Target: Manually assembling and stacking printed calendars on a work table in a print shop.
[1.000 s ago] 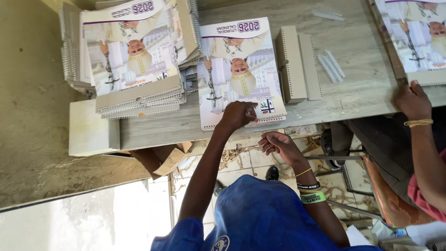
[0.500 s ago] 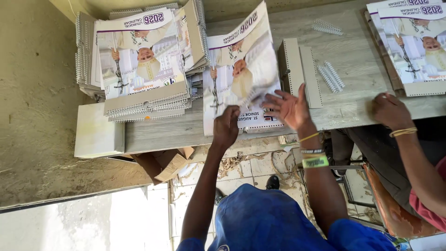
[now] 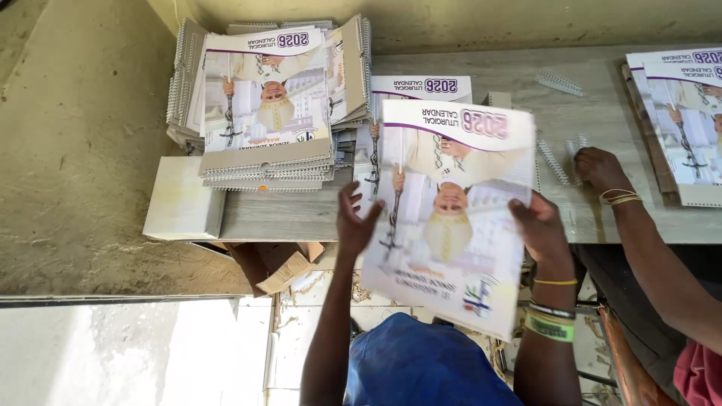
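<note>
Partly hidden, the left hand [image 3: 355,222] and right hand [image 3: 541,229] grip a white-and-purple calendar sheet [image 3: 450,214] by its edges, fingers curled behind. Beyond the left hand, a spiral-bound calendar stack [image 3: 267,113] sits on the counter [image 3: 301,214]; another stack [image 3: 681,120] is cut off at the frame's edge.

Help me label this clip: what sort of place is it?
Probably a small print-finishing or binding workshop: spiral-bound calendar stacks on a worn table, loose binding coils, and both hands lifting one calendar.

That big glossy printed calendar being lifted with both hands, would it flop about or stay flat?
The large glossy printed calendar probably flexes a little: its sheet looks thin and its lower edge hangs unsupported. It seems light, since the left hand and right hand hold it only at the side edges. The shiny surface may be slippery.
</note>
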